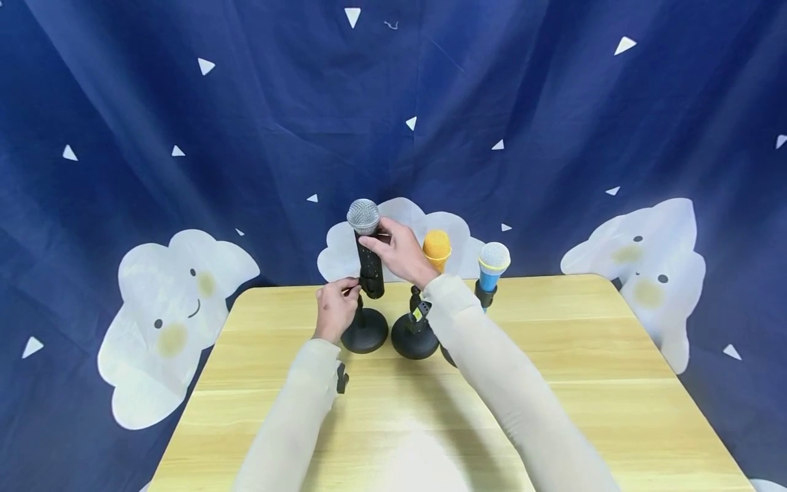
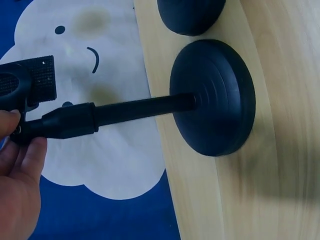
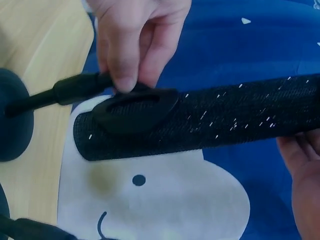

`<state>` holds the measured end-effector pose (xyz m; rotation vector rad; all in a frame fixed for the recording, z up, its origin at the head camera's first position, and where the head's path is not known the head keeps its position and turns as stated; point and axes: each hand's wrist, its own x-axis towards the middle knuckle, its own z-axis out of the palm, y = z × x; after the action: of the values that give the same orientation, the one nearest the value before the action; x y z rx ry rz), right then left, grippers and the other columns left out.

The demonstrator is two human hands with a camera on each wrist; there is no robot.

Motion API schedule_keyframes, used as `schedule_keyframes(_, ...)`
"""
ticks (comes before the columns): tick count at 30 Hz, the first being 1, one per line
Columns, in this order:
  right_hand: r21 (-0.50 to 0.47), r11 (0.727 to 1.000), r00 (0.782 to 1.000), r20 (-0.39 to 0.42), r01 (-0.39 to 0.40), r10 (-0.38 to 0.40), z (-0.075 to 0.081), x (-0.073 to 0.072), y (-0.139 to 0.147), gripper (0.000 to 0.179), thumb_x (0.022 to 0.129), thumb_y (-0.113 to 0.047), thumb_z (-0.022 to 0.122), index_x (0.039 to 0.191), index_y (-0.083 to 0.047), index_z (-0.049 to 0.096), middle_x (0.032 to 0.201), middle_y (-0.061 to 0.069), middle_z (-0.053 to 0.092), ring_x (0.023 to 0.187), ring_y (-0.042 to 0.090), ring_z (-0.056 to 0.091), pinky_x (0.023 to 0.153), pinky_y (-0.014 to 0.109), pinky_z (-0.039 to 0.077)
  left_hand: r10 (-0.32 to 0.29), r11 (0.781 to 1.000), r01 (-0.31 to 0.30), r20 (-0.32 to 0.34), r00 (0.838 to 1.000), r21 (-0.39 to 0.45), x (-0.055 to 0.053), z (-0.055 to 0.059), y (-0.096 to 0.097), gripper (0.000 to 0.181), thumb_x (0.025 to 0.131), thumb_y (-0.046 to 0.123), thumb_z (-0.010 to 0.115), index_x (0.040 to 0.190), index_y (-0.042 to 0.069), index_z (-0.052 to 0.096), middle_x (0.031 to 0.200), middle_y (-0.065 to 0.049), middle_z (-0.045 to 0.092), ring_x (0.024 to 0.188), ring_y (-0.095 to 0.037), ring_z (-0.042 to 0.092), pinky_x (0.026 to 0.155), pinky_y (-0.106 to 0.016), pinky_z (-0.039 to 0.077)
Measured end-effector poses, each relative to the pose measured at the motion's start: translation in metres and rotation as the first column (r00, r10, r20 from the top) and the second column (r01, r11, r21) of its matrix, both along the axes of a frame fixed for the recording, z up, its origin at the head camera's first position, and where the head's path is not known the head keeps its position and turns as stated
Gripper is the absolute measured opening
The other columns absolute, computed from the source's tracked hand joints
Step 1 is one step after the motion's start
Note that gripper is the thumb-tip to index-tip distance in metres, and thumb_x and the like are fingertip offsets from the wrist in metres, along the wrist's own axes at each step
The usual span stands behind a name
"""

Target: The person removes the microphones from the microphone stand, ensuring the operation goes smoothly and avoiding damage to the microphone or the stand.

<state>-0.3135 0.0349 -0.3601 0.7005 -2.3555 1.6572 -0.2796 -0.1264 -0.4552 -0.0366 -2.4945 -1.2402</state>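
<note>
A black microphone (image 1: 369, 256) with a silver mesh head and glittery specks stands nearly upright, its lower body inside the black clip (image 3: 135, 112) of a round-based desk stand (image 1: 365, 333). My right hand (image 1: 402, 249) holds the microphone just below its head, thumb on the near side. With thumb and fingers, my left hand (image 1: 335, 311) pinches the joint under the clip, at the top of the stand's pole (image 2: 145, 109). In the right wrist view, the microphone's tail end pokes out past the clip.
Right of this stand are a yellow microphone (image 1: 437, 247) above a second black stand (image 1: 415, 336), and a blue microphone (image 1: 490, 273) with a white head in a clip. My right forearm partly covers both. The wooden table (image 1: 590, 342) meets a navy cloud-patterned curtain (image 1: 277, 82) behind.
</note>
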Motion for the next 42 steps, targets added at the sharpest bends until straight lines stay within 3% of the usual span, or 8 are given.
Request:
schedule_keyframes(7, -0.06, 0.994, 0.994, -0.038, 0.096, -0.098, -0.007, 0.004, -0.005, 0.035, 0.091, -0.019, 0.076, 0.121, -0.004, 0.066, 0.117, 0.011, 0.07, 0.111, 0.02, 0.066, 0.099, 0.026, 0.05, -0.022, 1.0, 0.022, 0.006, 1.0, 0.009, -0.004, 0.0, -0.006, 0.01, 0.089, 0.009, 0.075, 0.096, 0.003, 0.08, 0.098, -0.01, 0.076, 0.102, -0.03, 0.069, 0.091, -0.043, 0.053)
schedule_keyframes(12, -0.068, 0.976, 0.978, -0.013, 0.205, -0.206, -0.009, 0.005, -0.011, 0.044, 0.084, -0.026, 0.083, 0.12, -0.006, 0.067, 0.111, 0.008, 0.072, 0.106, 0.018, 0.067, 0.095, 0.026, 0.052, -0.053, 0.993, 0.053, -0.004, 0.999, 0.103, -0.008, -0.003, -0.011, 0.01, 0.085, 0.007, 0.079, 0.093, 0.001, 0.08, 0.093, -0.013, 0.076, 0.091, -0.029, 0.073, 0.086, -0.042, 0.056)
schedule_keyframes(15, -0.088, 0.969, 0.973, 0.013, 0.229, -0.228, -0.009, 0.003, -0.013, 0.043, 0.083, -0.025, 0.084, 0.118, -0.005, 0.067, 0.109, 0.009, 0.072, 0.103, 0.018, 0.067, 0.093, 0.025, 0.053, -0.067, 0.986, 0.066, 0.004, 0.998, 0.151, -0.009, -0.004, -0.014, 0.011, 0.085, 0.006, 0.08, 0.093, -0.001, 0.079, 0.09, -0.014, 0.076, 0.088, -0.029, 0.073, 0.084, -0.041, 0.057)
schedule_keyframes(25, -0.119, 0.97, 0.977, 0.019, 0.211, -0.211, -0.008, 0.003, -0.012, 0.037, 0.084, -0.021, 0.083, 0.115, -0.006, 0.071, 0.106, 0.008, 0.074, 0.099, 0.017, 0.07, 0.089, 0.025, 0.055, -0.06, 0.983, 0.048, 0.061, 0.996, 0.176, -0.01, -0.001, -0.012, 0.011, 0.085, 0.006, 0.08, 0.093, -0.001, 0.079, 0.09, -0.014, 0.076, 0.089, -0.029, 0.072, 0.082, -0.033, 0.055)
schedule_keyframes(34, -0.169, 0.977, 0.991, 0.031, 0.13, -0.127, -0.003, -0.001, -0.01, 0.028, 0.085, -0.016, 0.081, 0.11, -0.005, 0.073, 0.101, 0.009, 0.075, 0.093, 0.017, 0.07, 0.085, 0.026, 0.056, -0.065, 0.986, 0.054, 0.065, 0.996, 0.158, -0.012, 0.001, -0.016, 0.01, 0.086, 0.006, 0.078, 0.093, -0.001, 0.079, 0.092, -0.014, 0.076, 0.089, -0.028, 0.072, 0.086, -0.039, 0.055)
schedule_keyframes(42, -0.155, 0.983, 0.995, 0.041, 0.102, -0.096, -0.001, -0.001, -0.007, 0.028, 0.088, -0.015, 0.078, 0.113, -0.003, 0.071, 0.102, 0.01, 0.074, 0.092, 0.018, 0.07, 0.084, 0.027, 0.056, -0.074, 0.986, 0.061, 0.082, 0.994, 0.157, -0.01, 0.002, -0.014, 0.01, 0.087, 0.007, 0.078, 0.093, 0.0, 0.079, 0.092, -0.013, 0.076, 0.089, -0.028, 0.072, 0.085, -0.04, 0.056)
